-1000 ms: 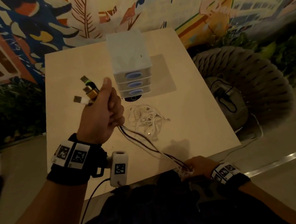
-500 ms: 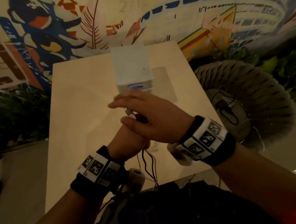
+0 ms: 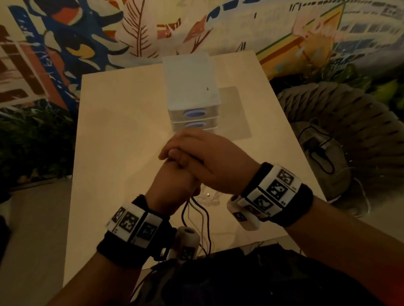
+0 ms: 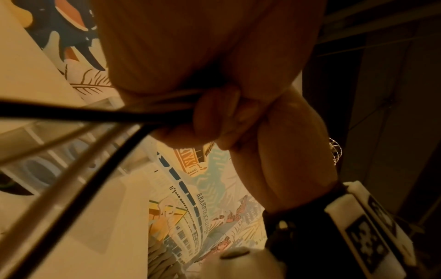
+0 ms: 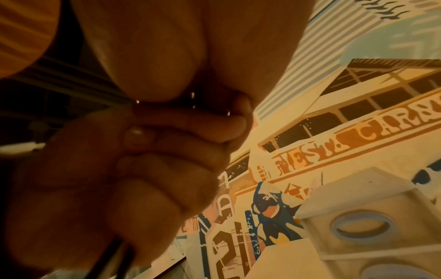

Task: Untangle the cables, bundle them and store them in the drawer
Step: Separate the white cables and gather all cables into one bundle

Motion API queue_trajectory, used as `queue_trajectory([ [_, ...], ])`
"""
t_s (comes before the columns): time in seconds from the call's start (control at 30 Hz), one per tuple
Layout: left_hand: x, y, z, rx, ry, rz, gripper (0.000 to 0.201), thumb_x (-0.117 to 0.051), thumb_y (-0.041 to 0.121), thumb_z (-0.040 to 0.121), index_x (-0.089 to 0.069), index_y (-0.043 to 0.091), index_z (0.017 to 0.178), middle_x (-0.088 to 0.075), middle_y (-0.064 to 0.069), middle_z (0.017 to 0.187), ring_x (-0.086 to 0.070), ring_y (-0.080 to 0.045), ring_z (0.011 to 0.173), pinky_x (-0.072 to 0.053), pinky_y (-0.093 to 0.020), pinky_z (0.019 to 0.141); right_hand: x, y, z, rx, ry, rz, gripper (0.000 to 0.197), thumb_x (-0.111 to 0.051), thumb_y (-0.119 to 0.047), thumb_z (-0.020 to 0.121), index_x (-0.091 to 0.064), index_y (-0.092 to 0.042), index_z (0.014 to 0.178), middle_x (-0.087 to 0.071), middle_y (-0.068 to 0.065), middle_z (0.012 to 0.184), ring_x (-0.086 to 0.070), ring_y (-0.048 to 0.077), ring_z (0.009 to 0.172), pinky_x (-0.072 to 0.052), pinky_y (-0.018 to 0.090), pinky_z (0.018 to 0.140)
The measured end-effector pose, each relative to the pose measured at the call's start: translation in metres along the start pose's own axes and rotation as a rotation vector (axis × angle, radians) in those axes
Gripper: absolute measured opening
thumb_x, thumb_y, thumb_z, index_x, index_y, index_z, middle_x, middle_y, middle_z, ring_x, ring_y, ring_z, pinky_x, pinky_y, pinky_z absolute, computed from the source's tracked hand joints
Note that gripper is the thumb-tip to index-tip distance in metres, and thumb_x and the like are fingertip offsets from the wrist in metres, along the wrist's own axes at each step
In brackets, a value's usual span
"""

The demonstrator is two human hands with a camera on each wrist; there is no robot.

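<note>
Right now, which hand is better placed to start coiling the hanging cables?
Probably the right hand: it only lies over the left hand, which grips the cables and should anchor them.

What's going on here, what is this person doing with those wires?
A person is sorting out cables at a table. The left hand grips a bunch of dark and light cables, which hang from the fist toward the table edge. The right hand is laid over the top of the left fist. A small white drawer unit stands just behind the hands, its visible drawers closed, so nothing is stored yet.
</note>
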State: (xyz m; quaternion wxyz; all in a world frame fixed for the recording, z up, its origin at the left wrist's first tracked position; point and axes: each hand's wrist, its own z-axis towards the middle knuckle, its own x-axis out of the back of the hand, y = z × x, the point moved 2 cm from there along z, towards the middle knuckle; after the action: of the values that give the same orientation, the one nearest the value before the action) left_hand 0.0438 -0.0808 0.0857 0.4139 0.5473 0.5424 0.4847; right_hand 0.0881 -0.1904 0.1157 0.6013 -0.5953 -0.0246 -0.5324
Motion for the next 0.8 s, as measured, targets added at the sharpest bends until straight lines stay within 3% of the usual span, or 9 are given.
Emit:
queue_trajectory([
  [0.03, -0.001, -0.002, 0.0, 0.048, -0.029, -0.066, 0.015, -0.051, 0.003, 0.079, -0.052, 0.007, 0.064, -0.044, -0.012, 0.049, -0.045, -0.03, 0.045, -0.034, -0.03, 0.047, 0.003, 0.002, 0.0, -0.015, 0.001, 0.006, 0.027, -0.044, -0.021, 0.106, -0.066, -0.018, 0.122, -0.066, 0.002, 0.122, -0.058, 0.009, 0.114, -0.046, 0.023, 0.095],
  [0.1, 0.0, -0.006, 0.004, 0.079, -0.059, -0.093, 0.032, -0.054, 0.02, 0.094, -0.048, 0.01, 0.065, -0.037, -0.005, 0.047, -0.033, -0.021, 0.041, -0.029, -0.027, 0.047, 0.013, 0.012, -0.005, -0.088, 0.104, 0.055, 0.028, -0.044, -0.021, 0.106, -0.061, -0.022, 0.128, -0.066, 0.0, 0.127, -0.058, 0.005, 0.118, -0.047, 0.018, 0.095],
  [0.2, 0.013, -0.009, 0.01, 0.068, -0.015, -0.028, 0.039, -0.043, 0.033, 0.107, -0.072, 0.012, 0.092, -0.044, -0.003, 0.046, -0.046, -0.022, 0.042, -0.048, -0.038, 0.055, 0.018, 0.051, -0.026, -0.272, 0.336, 0.064, 0.025, -0.045, -0.02, 0.105, -0.063, -0.021, 0.121, -0.068, -0.005, 0.115, -0.064, 0.007, 0.104, -0.05, 0.023, 0.088],
  [0.23, 0.019, -0.011, 0.012, 0.063, 0.005, -0.024, 0.041, -0.041, 0.035, 0.108, -0.073, 0.012, 0.097, -0.044, -0.004, 0.046, -0.049, -0.024, 0.043, -0.052, -0.042, 0.06, 0.012, 0.069, -0.037, -0.364, 0.328, 0.024, 0.022, -0.046, -0.022, 0.104, -0.065, -0.023, 0.115, -0.069, -0.007, 0.105, -0.065, 0.008, 0.095, -0.052, 0.026, 0.084],
  [0.33, 0.035, -0.021, 0.018, 0.084, 0.059, -0.071, 0.042, -0.039, 0.038, 0.108, -0.067, 0.011, 0.093, -0.036, -0.003, 0.05, -0.032, -0.018, 0.041, -0.035, -0.03, 0.046, -0.026, 0.117, -0.075, -0.644, -0.015, -0.09, 0.019, -0.05, -0.038, 0.1, -0.065, -0.027, 0.103, -0.069, -0.008, 0.09, -0.065, 0.015, 0.081, -0.055, 0.04, 0.079],
  [0.43, 0.045, -0.03, 0.018, 0.129, 0.08, -0.119, 0.041, -0.037, 0.037, 0.108, -0.06, 0.011, 0.088, -0.025, 0.0, 0.053, -0.018, -0.013, 0.042, -0.021, -0.022, 0.042, -0.074, 0.138, -0.102, -0.79, -0.275, -0.111, 0.033, -0.054, -0.058, 0.093, -0.066, -0.03, 0.105, -0.068, -0.009, 0.097, -0.064, 0.014, 0.09, -0.053, 0.036, 0.084],
  [0.53, 0.047, -0.041, 0.018, 0.181, 0.078, -0.112, 0.04, -0.038, 0.036, 0.108, -0.058, 0.011, 0.085, -0.026, 0.004, 0.052, -0.018, -0.012, 0.042, -0.02, -0.022, 0.041, -0.106, 0.147, -0.106, -0.84, -0.303, -0.072, 0.044, -0.053, -0.071, 0.087, -0.061, -0.035, 0.11, -0.068, -0.011, 0.098, -0.061, 0.011, 0.089, -0.049, 0.032, 0.079],
  [0.63, 0.043, -0.053, 0.015, 0.223, 0.037, -0.058, 0.039, -0.04, 0.034, 0.108, -0.059, 0.01, 0.085, -0.029, 0.006, 0.05, -0.021, -0.01, 0.041, -0.021, -0.022, 0.041, -0.122, 0.158, -0.101, -0.829, -0.265, -0.068, 0.03, -0.057, -0.062, 0.091, -0.062, -0.035, 0.104, -0.067, -0.011, 0.097, -0.062, 0.013, 0.09, -0.047, 0.03, 0.077],
  [0.8, 0.043, -0.074, 0.012, 0.265, -0.047, 0.005, 0.037, -0.041, 0.034, 0.108, -0.062, 0.01, 0.088, -0.028, 0.005, 0.054, -0.019, -0.012, 0.045, -0.018, -0.024, 0.044, -0.122, 0.167, -0.102, -0.754, -0.19, 0.007, 0.02, -0.062, -0.049, 0.093, -0.069, -0.031, 0.101, -0.066, -0.01, 0.091, -0.061, 0.012, 0.084, -0.053, 0.037, 0.082],
])
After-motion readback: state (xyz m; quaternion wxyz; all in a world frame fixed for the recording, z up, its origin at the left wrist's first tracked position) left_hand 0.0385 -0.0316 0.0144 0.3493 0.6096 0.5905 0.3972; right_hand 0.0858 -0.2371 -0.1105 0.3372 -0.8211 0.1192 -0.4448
